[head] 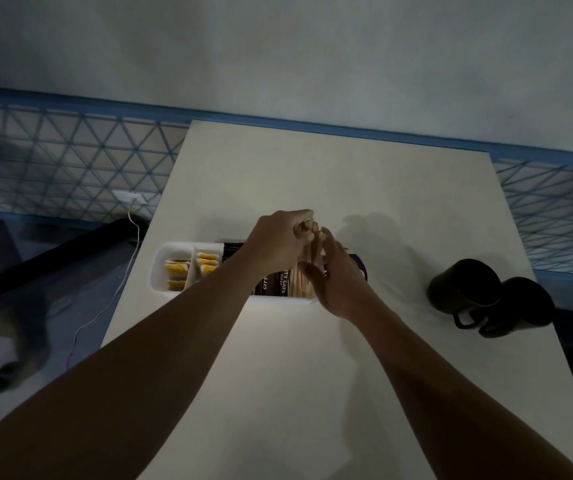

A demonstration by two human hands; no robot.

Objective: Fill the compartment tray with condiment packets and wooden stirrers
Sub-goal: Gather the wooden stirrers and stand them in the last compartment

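Note:
A white compartment tray [160, 268] lies across the middle of the white table [313, 375]. Its two left compartments hold yellow packets [205, 263]. Further right stand dark brown packets [274, 284] with pale lettering. A bundle of wooden stirrers [301, 284] stands upright at the tray's right end. My left hand [274, 244] is closed around the top of the stirrers. My right hand [337, 278] presses against the bundle's right side with its fingers spread. Both hands hide the tray's right end.
Two dark mugs [465, 284] [517, 306] lie on their sides at the table's right edge. A purple item [359, 268] peeks out behind my right hand. Left of the table, a white cable [118, 296] runs across the floor. A blue lattice fence [87, 161] lies beyond the table.

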